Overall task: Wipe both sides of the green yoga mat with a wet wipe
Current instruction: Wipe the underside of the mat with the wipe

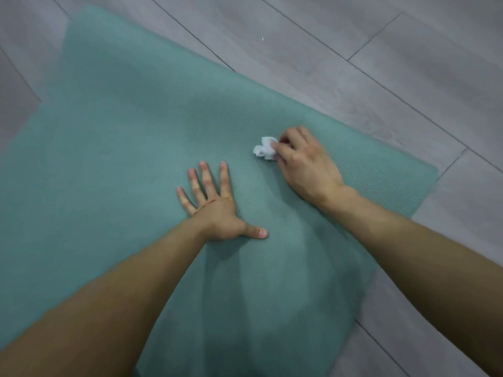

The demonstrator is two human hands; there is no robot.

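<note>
The green yoga mat [130, 126] lies flat on the floor and fills most of the view. A crumpled white wet wipe [263, 148] sits on the mat right of centre, pinched by the curled fingers of my right hand [304, 164]. My left hand [215, 205] rests flat on the mat with its fingers spread, a little below and left of the wipe. Both forearms reach in from the bottom of the view and cast a shadow on the near part of the mat.
Grey wood-plank floor [367, 55] surrounds the mat at the top, right and far left. The mat's right corner [432, 172] lies beside my right wrist. Its far edge runs diagonally from top left to the right.
</note>
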